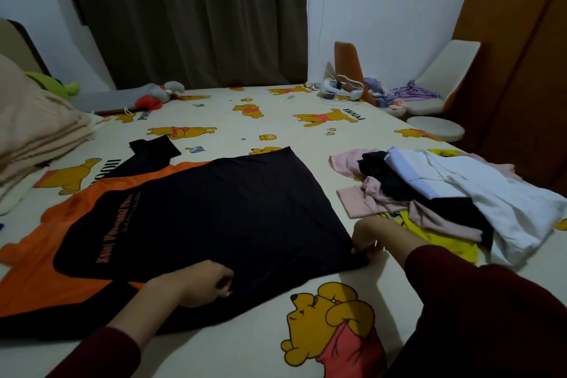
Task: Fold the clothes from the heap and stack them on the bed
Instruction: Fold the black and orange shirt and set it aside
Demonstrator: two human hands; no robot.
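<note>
On the bed, covered by a cartoon-bear sheet, several items surround the work area. Right of centre lies the heap of unfolded clothes in pink, black, white and yellow. At far left sits a stack of beige blankets; a grey and red plush toy lies near the curtain. A white appliance with cord rests at the far right corner. Nothing covers the black and orange shirt, spread flat at centre, just beside the heap. Its long axis runs left to right, hem toward the heap, one sleeve pointing to the far side. Left hand pinches the near edge; right hand pinches the near hem corner.
</note>
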